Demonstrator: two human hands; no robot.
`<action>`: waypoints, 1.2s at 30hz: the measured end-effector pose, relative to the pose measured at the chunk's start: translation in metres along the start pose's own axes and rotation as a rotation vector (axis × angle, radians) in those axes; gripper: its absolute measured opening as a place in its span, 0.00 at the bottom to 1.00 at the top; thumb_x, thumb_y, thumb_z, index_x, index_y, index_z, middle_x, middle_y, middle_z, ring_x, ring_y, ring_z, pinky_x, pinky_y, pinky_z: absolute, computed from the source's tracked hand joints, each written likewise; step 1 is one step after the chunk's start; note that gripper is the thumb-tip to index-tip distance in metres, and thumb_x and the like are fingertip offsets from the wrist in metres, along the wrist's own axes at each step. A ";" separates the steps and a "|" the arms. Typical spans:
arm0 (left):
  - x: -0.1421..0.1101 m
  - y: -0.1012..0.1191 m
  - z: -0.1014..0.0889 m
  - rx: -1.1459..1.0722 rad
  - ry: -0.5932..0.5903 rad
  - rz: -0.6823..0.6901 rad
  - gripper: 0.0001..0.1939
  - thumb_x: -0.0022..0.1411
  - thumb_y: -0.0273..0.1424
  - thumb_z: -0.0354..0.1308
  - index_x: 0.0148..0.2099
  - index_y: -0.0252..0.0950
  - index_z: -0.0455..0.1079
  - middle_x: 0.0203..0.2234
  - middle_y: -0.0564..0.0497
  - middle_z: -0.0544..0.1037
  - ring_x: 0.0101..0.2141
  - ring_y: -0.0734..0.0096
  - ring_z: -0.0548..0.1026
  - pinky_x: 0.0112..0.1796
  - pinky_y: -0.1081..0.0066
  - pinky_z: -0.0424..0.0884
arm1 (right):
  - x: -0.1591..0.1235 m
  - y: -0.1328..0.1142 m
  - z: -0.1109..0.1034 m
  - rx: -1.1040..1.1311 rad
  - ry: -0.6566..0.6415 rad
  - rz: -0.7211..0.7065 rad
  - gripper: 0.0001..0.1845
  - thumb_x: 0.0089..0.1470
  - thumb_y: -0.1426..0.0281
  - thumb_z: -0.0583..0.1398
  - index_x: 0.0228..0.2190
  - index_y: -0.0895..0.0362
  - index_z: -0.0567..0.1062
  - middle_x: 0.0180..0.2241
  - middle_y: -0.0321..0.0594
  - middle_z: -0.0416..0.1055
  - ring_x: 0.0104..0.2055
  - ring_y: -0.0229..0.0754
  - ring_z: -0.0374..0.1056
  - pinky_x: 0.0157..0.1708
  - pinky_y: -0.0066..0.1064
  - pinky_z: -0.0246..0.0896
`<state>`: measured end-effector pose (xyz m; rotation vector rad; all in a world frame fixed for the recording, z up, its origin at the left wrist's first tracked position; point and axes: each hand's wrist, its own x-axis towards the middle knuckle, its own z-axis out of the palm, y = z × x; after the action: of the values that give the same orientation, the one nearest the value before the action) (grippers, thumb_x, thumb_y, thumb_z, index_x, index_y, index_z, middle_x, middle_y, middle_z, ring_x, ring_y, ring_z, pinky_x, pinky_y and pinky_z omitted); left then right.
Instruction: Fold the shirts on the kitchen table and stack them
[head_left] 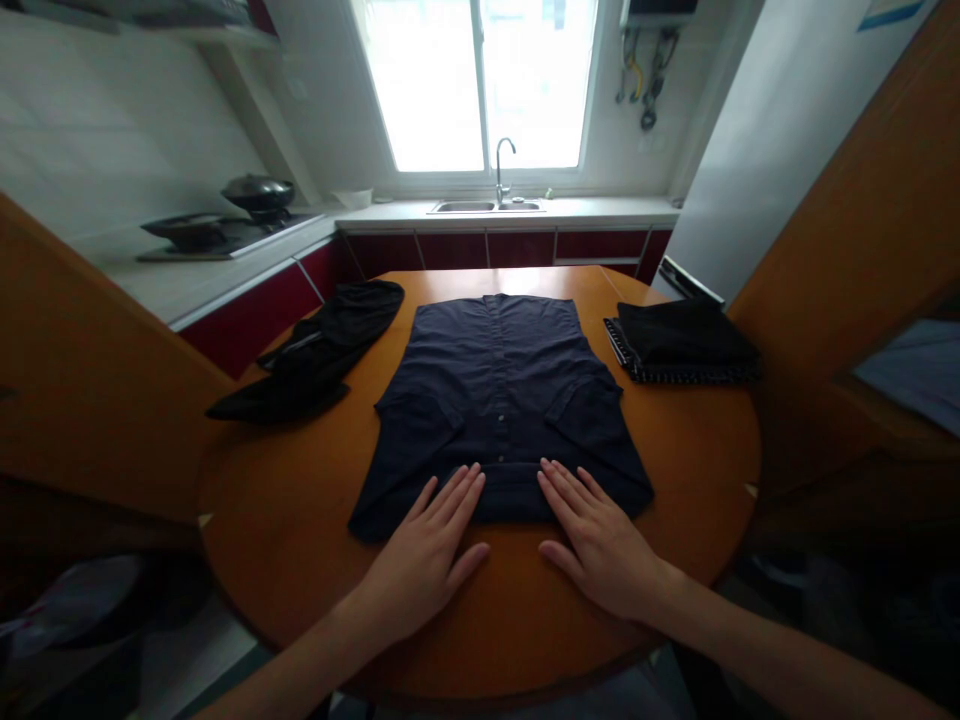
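A dark navy button-up shirt (499, 370) lies spread flat on the round wooden table (480, 630), its collar end nearest me and its button line running down the middle. My left hand (431, 545) rests flat on the near left of the collar, fingers stretched forward, thumb out to the side. Mirroring it, my right hand (592, 540) lies on the near right of the collar with its fingers straight. Both palms face down, and neither hand grips the cloth. The shirt's sleeves appear tucked underneath or folded in; I cannot tell which.
Black crumpled clothing (322, 350) lies at the table's left. A folded stack of dark clothes (682, 340) sits at the right. Beyond are a counter with a sink (487, 207), a stove (232, 238) with pans, and a fridge (742, 150). Wooden door frames flank both sides.
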<state>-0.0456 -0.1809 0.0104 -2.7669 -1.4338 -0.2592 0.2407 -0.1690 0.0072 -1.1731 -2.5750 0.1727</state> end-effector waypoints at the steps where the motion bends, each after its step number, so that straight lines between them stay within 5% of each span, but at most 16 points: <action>1: 0.001 -0.001 -0.002 0.002 -0.008 0.005 0.38 0.73 0.40 0.50 0.76 0.38 0.36 0.71 0.43 0.50 0.69 0.57 0.52 0.66 0.51 0.52 | -0.001 0.000 0.001 -0.004 0.007 0.001 0.38 0.63 0.64 0.56 0.69 0.61 0.51 0.71 0.49 0.45 0.73 0.48 0.42 0.69 0.49 0.45; 13: 0.022 -0.006 -0.022 -0.093 -0.143 0.304 0.41 0.71 0.45 0.52 0.75 0.37 0.37 0.72 0.43 0.48 0.70 0.57 0.47 0.68 0.54 0.42 | 0.015 -0.017 0.004 -0.039 0.034 -0.116 0.41 0.63 0.65 0.57 0.70 0.62 0.47 0.72 0.49 0.42 0.73 0.50 0.38 0.70 0.50 0.40; 24: 0.013 0.001 -0.013 -0.106 -0.107 0.150 0.42 0.69 0.42 0.54 0.75 0.34 0.38 0.72 0.41 0.43 0.71 0.56 0.42 0.67 0.55 0.47 | 0.015 -0.017 0.011 0.020 0.013 -0.131 0.42 0.61 0.65 0.59 0.69 0.64 0.51 0.71 0.53 0.46 0.73 0.52 0.42 0.70 0.49 0.45; 36: -0.008 -0.020 -0.007 -0.058 -0.013 -0.047 0.37 0.72 0.41 0.50 0.75 0.34 0.42 0.71 0.40 0.49 0.70 0.56 0.50 0.66 0.54 0.55 | 0.012 0.014 0.008 0.061 0.015 -0.092 0.36 0.63 0.68 0.55 0.69 0.57 0.52 0.71 0.46 0.49 0.72 0.48 0.44 0.69 0.50 0.47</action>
<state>-0.0673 -0.1763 0.0150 -2.7876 -1.5196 -0.2889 0.2409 -0.1506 -0.0008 -1.0286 -2.5847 0.2196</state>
